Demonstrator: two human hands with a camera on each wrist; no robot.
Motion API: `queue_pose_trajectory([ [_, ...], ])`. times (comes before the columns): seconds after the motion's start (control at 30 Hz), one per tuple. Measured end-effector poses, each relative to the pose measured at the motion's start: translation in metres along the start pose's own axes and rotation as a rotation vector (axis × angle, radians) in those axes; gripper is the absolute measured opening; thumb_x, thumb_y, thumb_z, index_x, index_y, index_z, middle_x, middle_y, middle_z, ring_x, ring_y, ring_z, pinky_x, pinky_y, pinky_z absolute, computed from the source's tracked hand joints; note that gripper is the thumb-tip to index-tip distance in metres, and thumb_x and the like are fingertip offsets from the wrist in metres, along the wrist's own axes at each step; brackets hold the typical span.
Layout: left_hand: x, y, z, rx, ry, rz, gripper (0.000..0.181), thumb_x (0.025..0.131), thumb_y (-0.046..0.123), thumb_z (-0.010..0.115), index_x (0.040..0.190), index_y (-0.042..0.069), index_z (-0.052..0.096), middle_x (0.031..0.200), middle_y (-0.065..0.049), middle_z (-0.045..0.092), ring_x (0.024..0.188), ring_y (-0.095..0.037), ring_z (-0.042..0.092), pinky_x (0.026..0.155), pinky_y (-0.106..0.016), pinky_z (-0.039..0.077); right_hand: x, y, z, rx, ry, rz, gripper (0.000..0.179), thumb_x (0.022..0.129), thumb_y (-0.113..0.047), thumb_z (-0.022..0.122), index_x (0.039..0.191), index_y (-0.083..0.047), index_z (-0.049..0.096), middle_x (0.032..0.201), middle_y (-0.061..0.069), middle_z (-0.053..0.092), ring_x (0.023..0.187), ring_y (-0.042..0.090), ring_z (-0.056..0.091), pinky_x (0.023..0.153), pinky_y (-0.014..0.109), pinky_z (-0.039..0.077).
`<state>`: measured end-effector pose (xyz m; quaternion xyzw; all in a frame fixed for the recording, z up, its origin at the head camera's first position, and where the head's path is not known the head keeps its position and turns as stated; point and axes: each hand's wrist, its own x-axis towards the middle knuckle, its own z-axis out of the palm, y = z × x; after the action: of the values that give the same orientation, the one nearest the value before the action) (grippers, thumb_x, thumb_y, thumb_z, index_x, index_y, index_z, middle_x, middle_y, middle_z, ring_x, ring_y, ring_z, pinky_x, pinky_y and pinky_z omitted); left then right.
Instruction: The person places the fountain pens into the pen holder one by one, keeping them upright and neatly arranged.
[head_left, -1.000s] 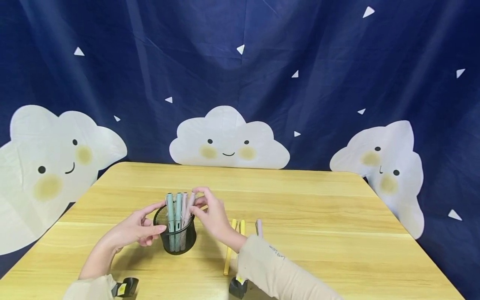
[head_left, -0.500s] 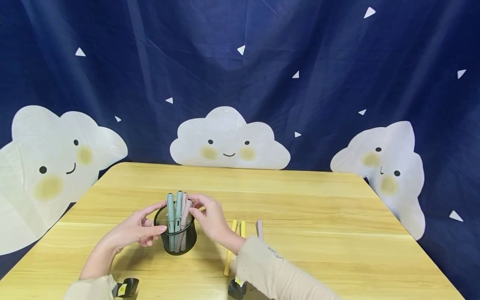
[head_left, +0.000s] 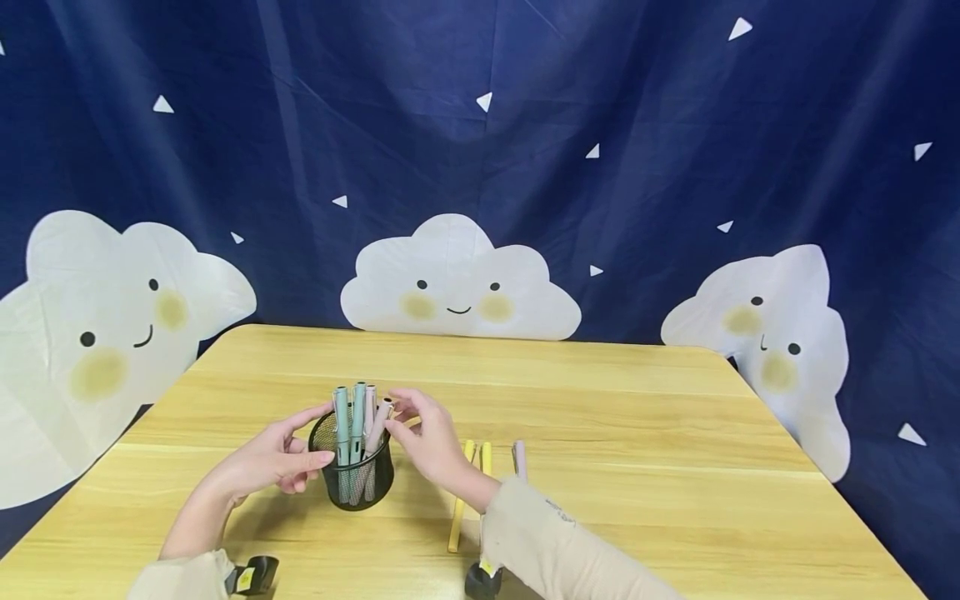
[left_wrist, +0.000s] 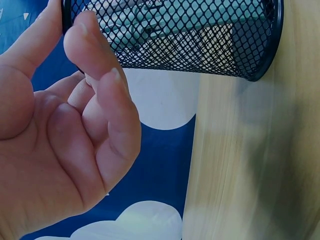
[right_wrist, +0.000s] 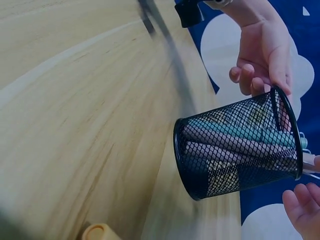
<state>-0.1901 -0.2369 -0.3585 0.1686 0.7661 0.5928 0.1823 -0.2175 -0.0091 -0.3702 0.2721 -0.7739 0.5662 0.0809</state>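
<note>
Cup (head_left: 382, 473) sits at eleven o'clock, my half-curled left hand (head_left: 272, 457) gripping it; whether my part-curled right hand (head_left: 429, 435) pinches the pink pen (head_left: 378, 430) inside, I can't tell. Tugging sideways could tip both.

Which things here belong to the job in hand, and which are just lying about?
Part of the job:
mesh cup, held by the left hand
two green pens and two pink pens in it, the right hand at one pink pen

Lying about, though perhaps meant for the cup:
two yellow pens on the table
one lilac pen, also there
</note>
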Motion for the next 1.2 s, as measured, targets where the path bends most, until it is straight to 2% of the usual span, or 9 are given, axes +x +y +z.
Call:
queue_pose_trajectory([
  [0.1, 0.000, 0.000, 0.000, -0.005, -0.003, -0.002, 0.078, 0.087, 0.011, 0.057, 0.141, -0.003, 0.003, 0.064, -0.011, 0.053, 0.049, -0.012, 0.049, 0.046, -0.023, 0.040, -0.002, -0.001, -0.002, 0.021, 0.006, 0.013, 0.032, 0.081, 0.001, 0.060, 0.113, 0.004, 0.054, 0.094, 0.012, 0.057, 0.085, 0.025, 0.056, 0.066, 0.022, 0.047],
  [0.33, 0.000, -0.001, 0.000, -0.016, -0.008, 0.001, 0.077, 0.088, 0.010, 0.057, 0.141, -0.003, 0.003, 0.064, -0.010, 0.054, 0.049, -0.012, 0.049, 0.045, -0.022, 0.039, -0.011, -0.029, -0.017, 0.024, 0.008, 0.038, 0.031, 0.079, 0.009, 0.057, 0.109, 0.012, 0.052, 0.095, 0.021, 0.056, 0.084, 0.035, 0.054, 0.066, 0.025, 0.048],
  [0.43, 0.000, -0.001, 0.000, -0.014, -0.004, 0.000, 0.077, 0.088, 0.009, 0.057, 0.141, -0.003, 0.003, 0.064, -0.010, 0.054, 0.049, -0.012, 0.049, 0.045, -0.023, 0.039, -0.012, -0.021, -0.020, 0.020, 0.011, 0.033, 0.031, 0.079, 0.009, 0.058, 0.109, 0.011, 0.052, 0.094, 0.020, 0.056, 0.083, 0.034, 0.055, 0.066, 0.027, 0.048],
  [0.67, 0.000, -0.001, 0.000, -0.010, -0.005, -0.002, 0.077, 0.088, 0.010, 0.057, 0.141, -0.002, 0.003, 0.064, -0.011, 0.054, 0.049, -0.013, 0.050, 0.045, -0.023, 0.040, -0.013, 0.013, -0.021, 0.003, 0.020, 0.043, 0.034, 0.082, -0.002, 0.061, 0.115, 0.002, 0.053, 0.098, 0.011, 0.057, 0.085, 0.022, 0.055, 0.068, 0.027, 0.048],
  [0.93, 0.000, -0.001, 0.000, -0.001, 0.001, 0.000, 0.077, 0.088, 0.010, 0.057, 0.141, -0.002, 0.003, 0.065, -0.011, 0.054, 0.050, -0.013, 0.051, 0.045, -0.023, 0.040, -0.020, 0.020, -0.032, -0.003, 0.027, 0.049, 0.032, 0.083, -0.004, 0.059, 0.114, 0.001, 0.053, 0.100, 0.012, 0.057, 0.087, 0.023, 0.055, 0.069, 0.028, 0.047],
  [1.2, 0.000, 0.000, 0.000, 0.006, 0.004, -0.003, 0.077, 0.087, 0.011, 0.057, 0.141, -0.002, 0.004, 0.064, -0.011, 0.054, 0.050, -0.013, 0.051, 0.045, -0.023, 0.040, -0.028, 0.031, -0.044, 0.015, 0.058, 0.095, 0.031, 0.082, -0.002, 0.060, 0.112, 0.003, 0.054, 0.101, 0.014, 0.057, 0.087, 0.026, 0.055, 0.067, 0.027, 0.046],
])
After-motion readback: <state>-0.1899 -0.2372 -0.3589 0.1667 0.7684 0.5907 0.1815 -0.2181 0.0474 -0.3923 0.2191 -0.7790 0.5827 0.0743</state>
